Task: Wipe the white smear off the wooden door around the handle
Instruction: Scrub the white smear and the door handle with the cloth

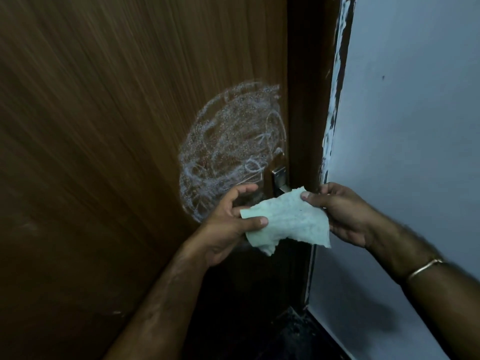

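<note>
A brown wooden door fills the left of the head view. A big round white scribbled smear covers it just left of the metal handle. In front of the handle and the smear's lower edge, both hands hold a crumpled pale green wipe spread between them. My left hand pinches its left edge with thumb on top. My right hand pinches its upper right corner. The wipe hides the lower part of the handle and is held off the door.
A dark door frame with chipped white paint runs down beside the handle. A pale blue-grey wall fills the right side. A dark floor shows at the bottom. A thin bangle sits on my right wrist.
</note>
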Tool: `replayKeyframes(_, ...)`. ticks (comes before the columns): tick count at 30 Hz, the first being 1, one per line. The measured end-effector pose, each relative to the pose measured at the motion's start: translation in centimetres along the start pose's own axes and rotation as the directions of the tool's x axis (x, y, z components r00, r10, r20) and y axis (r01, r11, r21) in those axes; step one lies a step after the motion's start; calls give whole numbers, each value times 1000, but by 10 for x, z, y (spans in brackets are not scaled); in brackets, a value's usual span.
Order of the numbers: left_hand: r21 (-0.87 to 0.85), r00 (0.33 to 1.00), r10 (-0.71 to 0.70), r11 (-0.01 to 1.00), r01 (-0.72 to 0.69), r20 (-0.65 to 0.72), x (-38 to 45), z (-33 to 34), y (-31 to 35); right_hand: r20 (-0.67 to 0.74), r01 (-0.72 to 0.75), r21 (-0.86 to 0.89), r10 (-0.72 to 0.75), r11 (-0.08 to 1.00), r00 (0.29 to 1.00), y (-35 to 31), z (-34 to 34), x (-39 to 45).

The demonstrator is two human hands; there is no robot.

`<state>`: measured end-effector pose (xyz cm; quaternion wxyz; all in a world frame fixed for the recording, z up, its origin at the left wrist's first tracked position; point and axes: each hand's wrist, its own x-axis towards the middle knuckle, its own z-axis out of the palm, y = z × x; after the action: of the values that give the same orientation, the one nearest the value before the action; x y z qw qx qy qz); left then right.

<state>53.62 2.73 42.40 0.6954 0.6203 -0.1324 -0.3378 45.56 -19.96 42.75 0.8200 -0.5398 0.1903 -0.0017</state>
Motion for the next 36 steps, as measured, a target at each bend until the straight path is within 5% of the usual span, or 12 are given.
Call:
replayKeyframes(5,122,985,43,992,-22,-165,2,8,-7,-107,156,-55,-161,986,981,3,-1,0)
replayKeyframes(11,200,955,140,976,-88,-260,4,14,-1,163,108,-14,-105,994,981,-12,-7,-8)
replayKeyframes(13,156,967,133,983,-101,-216,-1,12,7,187,144,-174,-111,974,976,-17,-8,-11)
replayKeyframes(15,242,975,123,967,-76,-185,-5,11,12,133,226,-513,-183,828,974,-20,-4,-10)
replayKeyframes(17,456,966,122,890,-5,-229,-8,16,17,103,277,-781,-323,560,941,-24,-1,-5)
replayKeyframes(20,788,920,291,615,31,-263,-9,26,19,218,365,-852,-380,376,899,-34,-2,5)
replayKeyframes(24,927,898,440,336,-168,4,-15,32,24,274,358,-721,-230,593,934,-50,-4,17)
replayKeyframes(29,866,814,539,280,-414,215,-19,33,20,268,285,-480,-171,830,948,-65,-1,23)
replayKeyframes(34,890,897,372,286,-356,240,-6,29,15,236,343,-604,-250,719,939,-77,10,21)
replayKeyframes(36,819,944,319,519,-246,81,0,33,12,224,412,-678,-363,608,904,-75,17,17)
